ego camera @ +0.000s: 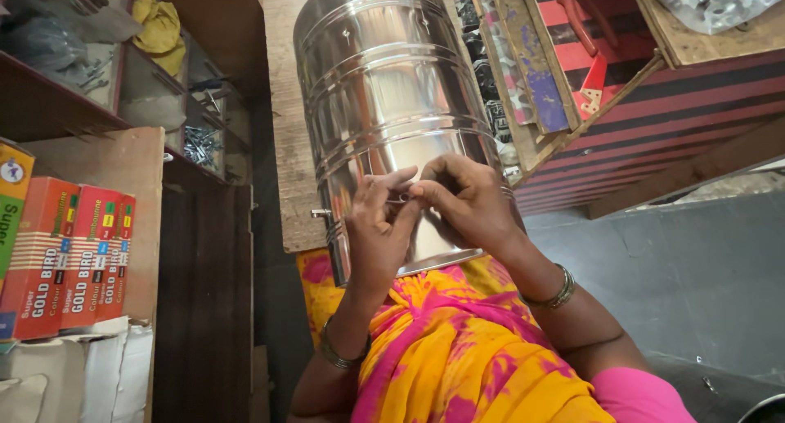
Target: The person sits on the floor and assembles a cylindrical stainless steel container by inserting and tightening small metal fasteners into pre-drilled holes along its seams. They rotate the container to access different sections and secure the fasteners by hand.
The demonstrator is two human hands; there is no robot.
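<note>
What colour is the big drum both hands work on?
Shiny silver steel drum, ribbed with bands; head view.

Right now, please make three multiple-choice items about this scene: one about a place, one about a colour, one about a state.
1. Where do the boxes stand?
A. on the person's left
B. on the person's right
C. upon the drum

2. Which colour are most of the boxes?
A. blue
B. black
C. red-orange

3. How does the steel drum lie?
A. upright
B. on its side
C. hanging

Answers:
1 A, they fill the frame's left edge.
2 C, red-orange fronts show.
3 B, it rests lengthwise on the wooden board, with the left hand and right hand pinching a small metal piece against it.
</note>
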